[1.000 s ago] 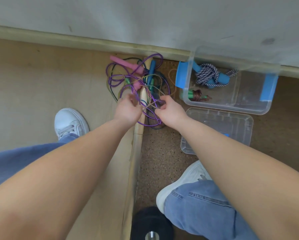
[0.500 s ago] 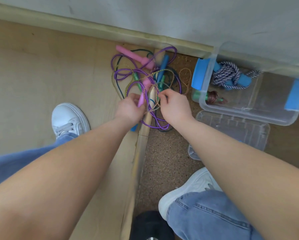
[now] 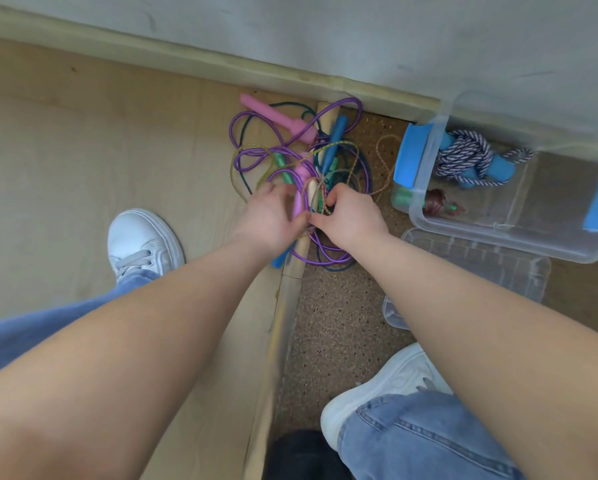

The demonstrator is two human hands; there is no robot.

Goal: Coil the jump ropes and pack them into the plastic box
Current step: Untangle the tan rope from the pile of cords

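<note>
grey wall (image 3: pixel 359 36), wooden floor (image 3: pixel 82 150), cork mat (image 3: pixel 335 323)

Two kinds of floor here: pale wood boards (image 3: pixel 82 150) on the left, speckled brown cork-like flooring (image 3: pixel 342 323) on the right, and a rounded wooden strip (image 3: pixel 290 289) along the seam between them. Across that seam, near the wall, sits the tangle of jump ropes (image 3: pixel 256 161), with purple, dark teal and gold-flecked cords looped over each other. A pink handle (image 3: pixel 276 123) lies on the wood side and a blue handle (image 3: pixel 335 140) just over the strip. On the cork the clear plastic box (image 3: pixel 498 237) stands open, its lid (image 3: pixel 481 268) flat just in front. One white shoe (image 3: pixel 141 244) is planted on the boards and the other (image 3: pixel 387 386) on the cork. A dark round object (image 3: pixel 301 452) rests at the strip's near end.
</note>
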